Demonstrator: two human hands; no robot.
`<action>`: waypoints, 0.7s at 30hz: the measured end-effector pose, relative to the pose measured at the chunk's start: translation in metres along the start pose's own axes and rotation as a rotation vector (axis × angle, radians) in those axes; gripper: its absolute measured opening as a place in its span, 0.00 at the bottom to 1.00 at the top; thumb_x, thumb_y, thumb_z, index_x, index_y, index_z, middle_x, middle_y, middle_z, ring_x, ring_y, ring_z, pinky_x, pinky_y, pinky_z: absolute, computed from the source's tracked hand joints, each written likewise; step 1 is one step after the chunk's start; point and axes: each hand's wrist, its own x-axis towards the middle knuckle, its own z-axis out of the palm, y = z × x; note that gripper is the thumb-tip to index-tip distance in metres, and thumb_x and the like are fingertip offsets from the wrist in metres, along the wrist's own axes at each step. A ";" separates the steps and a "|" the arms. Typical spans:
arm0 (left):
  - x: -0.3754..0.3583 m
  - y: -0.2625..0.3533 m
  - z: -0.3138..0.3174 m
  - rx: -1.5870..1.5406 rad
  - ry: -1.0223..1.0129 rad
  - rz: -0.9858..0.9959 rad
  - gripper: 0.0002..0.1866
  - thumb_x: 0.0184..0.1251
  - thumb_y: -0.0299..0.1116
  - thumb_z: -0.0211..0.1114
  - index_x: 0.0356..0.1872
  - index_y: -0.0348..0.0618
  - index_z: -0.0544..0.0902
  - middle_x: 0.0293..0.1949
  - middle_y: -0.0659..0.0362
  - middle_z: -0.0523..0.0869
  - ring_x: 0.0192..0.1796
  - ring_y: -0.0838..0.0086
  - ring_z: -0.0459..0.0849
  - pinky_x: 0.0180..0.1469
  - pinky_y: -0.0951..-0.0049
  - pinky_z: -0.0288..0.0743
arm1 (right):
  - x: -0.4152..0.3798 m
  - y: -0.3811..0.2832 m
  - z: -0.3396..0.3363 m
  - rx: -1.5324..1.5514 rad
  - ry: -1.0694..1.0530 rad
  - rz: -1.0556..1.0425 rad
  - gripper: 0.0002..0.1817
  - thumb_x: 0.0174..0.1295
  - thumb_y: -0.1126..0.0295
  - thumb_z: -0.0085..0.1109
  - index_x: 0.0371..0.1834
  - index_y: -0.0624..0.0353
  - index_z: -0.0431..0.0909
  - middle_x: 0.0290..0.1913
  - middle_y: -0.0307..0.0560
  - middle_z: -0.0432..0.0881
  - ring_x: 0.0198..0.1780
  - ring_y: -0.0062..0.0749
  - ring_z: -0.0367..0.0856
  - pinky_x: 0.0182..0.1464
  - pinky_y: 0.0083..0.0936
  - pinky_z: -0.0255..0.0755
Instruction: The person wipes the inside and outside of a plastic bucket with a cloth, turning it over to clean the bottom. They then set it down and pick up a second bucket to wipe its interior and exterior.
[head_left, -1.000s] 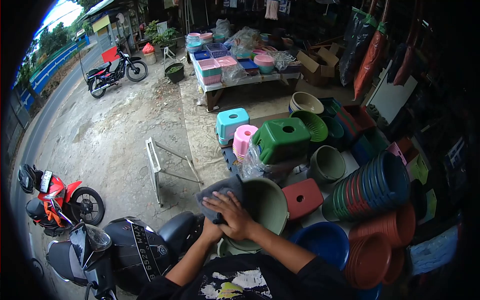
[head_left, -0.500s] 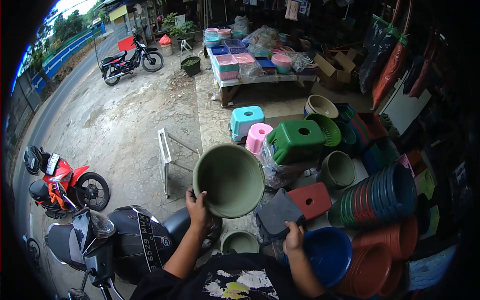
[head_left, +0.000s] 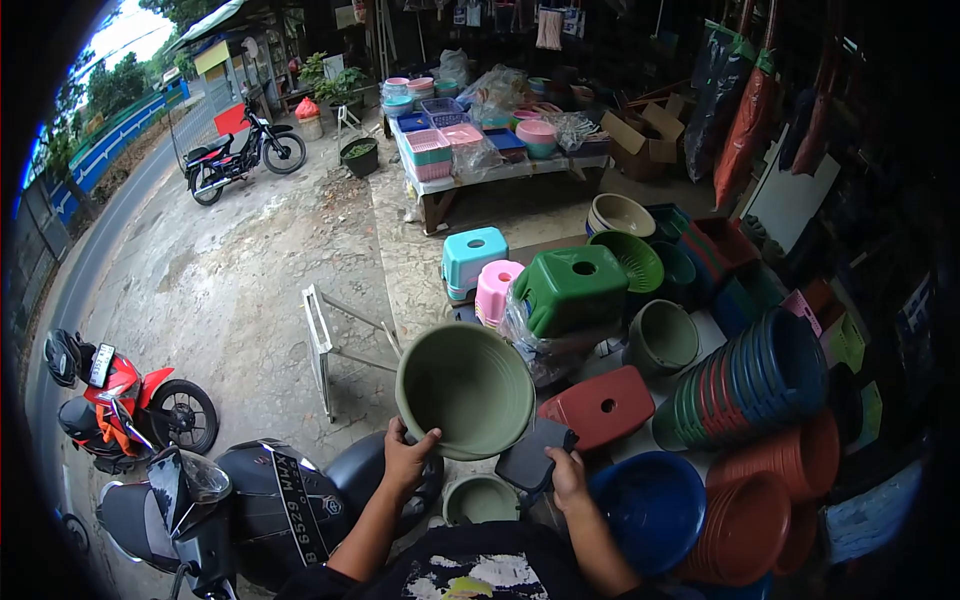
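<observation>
My left hand (head_left: 408, 460) is closed on the rim of a round olive-green plastic basin (head_left: 465, 390), tilted so that its hollow inside faces me. My right hand (head_left: 568, 480) grips the edge of a flat, dark grey square piece (head_left: 534, 455), whose exact kind I cannot make out. That piece is close to the basin's lower right rim. A smaller green tub (head_left: 480, 499) stands on the ground below, between my forearms. Just beyond my right hand are a dark red stool (head_left: 598, 407) and a large blue basin (head_left: 650, 512).
On the right stand stacked buckets (head_left: 735, 385), brown-orange pots (head_left: 735, 530) and a green stool (head_left: 572, 290). A white folding frame (head_left: 320, 350) is ahead. Parked motorbikes, including a black one (head_left: 285, 500), take up the left. A goods table (head_left: 500, 165) stands farther back.
The view has shifted slightly. The basin sits a little lower in view, and the dark grey piece has moved left, tucking nearer to the basin and uncovering more of the red stool.
</observation>
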 end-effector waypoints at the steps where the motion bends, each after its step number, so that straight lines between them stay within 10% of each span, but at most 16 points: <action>1: -0.002 -0.001 -0.003 0.070 -0.013 0.000 0.22 0.54 0.30 0.75 0.48 0.37 0.76 0.44 0.57 0.79 0.48 0.71 0.78 0.55 0.70 0.72 | -0.001 -0.002 -0.001 -0.027 0.013 -0.013 0.10 0.59 0.71 0.57 0.42 0.64 0.78 0.42 0.43 0.79 0.47 0.28 0.75 0.54 0.25 0.67; 14: -0.020 -0.021 -0.017 0.361 -0.051 0.079 0.20 0.51 0.41 0.76 0.40 0.39 0.84 0.44 0.58 0.67 0.51 0.68 0.66 0.56 0.71 0.65 | -0.013 -0.047 0.034 0.007 -0.176 -0.400 0.18 0.62 0.73 0.53 0.55 0.66 0.74 0.52 0.45 0.79 0.55 0.33 0.76 0.61 0.29 0.66; 21: -0.042 -0.030 0.003 0.509 -0.185 0.243 0.16 0.54 0.41 0.75 0.31 0.38 0.84 0.37 0.59 0.66 0.46 0.68 0.66 0.48 0.71 0.64 | -0.002 -0.071 0.087 -0.780 -0.537 -0.547 0.22 0.64 0.69 0.50 0.60 0.69 0.72 0.59 0.64 0.76 0.61 0.54 0.75 0.64 0.36 0.66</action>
